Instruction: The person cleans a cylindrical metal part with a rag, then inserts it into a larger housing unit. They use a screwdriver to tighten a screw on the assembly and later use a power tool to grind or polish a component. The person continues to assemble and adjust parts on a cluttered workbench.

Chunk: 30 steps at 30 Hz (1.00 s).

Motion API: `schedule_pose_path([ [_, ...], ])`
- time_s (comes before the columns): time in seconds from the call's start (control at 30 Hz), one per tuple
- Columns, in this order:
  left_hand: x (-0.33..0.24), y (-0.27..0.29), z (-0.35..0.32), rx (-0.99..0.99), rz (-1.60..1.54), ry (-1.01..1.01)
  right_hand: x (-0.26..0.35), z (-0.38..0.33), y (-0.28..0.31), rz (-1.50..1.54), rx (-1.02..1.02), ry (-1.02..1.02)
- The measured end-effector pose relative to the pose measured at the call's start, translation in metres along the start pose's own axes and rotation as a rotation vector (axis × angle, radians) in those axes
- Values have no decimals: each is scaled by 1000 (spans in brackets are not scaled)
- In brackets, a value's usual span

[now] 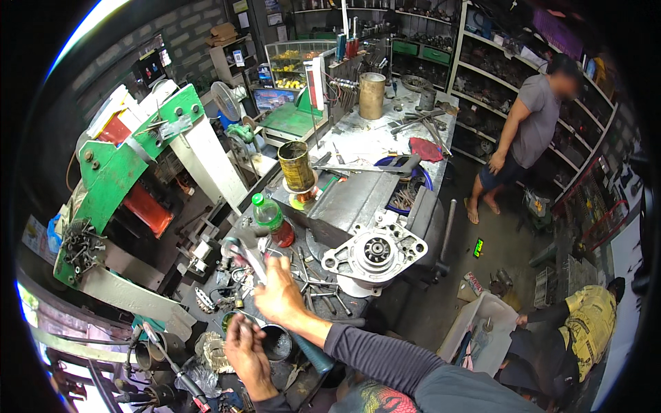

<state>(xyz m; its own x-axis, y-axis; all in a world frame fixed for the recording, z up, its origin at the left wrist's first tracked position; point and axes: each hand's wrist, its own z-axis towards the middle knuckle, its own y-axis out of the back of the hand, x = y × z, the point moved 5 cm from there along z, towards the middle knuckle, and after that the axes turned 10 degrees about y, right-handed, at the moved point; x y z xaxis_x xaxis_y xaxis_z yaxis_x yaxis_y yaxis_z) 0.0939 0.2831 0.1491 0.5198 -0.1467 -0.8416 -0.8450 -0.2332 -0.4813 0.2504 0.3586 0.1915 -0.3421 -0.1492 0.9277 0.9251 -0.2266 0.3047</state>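
Note:
My right hand (281, 294) reaches across the bench, fingers closed around a slim pale metallic tool (253, 265); blur hides its exact kind. Lower and nearer, my left hand (246, 350) is turned up with curled fingers; whatever they pinch, if anything, is too small to tell. Beside it stands a dark round container (277, 343), and a teal handle (315, 354) lies partly under my right forearm. To the right, a starter motor housing (379, 253) with a toothed pinion sits at the bench vise (354, 199), touched by neither hand.
A green-capped bottle (275, 221) of red liquid and a grimy yellow can (296, 167) stand beyond my hands. Star-shaped metal parts (323, 283) lie nearby. A green press frame (113, 175) rises at left. One person (530, 124) stands at right; another (585, 327) bends beside a white bin (492, 327).

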Motion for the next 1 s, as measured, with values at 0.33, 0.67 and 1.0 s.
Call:
schedule_pose_path([
  [0.33,-80,-96,70,185,-74,-330,153,50,127,-810,219,992],
  [0.67,-47,-186,102,357,198,-347,150,98,220,-1004,-60,1517],
  [1.0,-32,-224,99,397,317,-280,96,156,234,-591,-140,1052],
])
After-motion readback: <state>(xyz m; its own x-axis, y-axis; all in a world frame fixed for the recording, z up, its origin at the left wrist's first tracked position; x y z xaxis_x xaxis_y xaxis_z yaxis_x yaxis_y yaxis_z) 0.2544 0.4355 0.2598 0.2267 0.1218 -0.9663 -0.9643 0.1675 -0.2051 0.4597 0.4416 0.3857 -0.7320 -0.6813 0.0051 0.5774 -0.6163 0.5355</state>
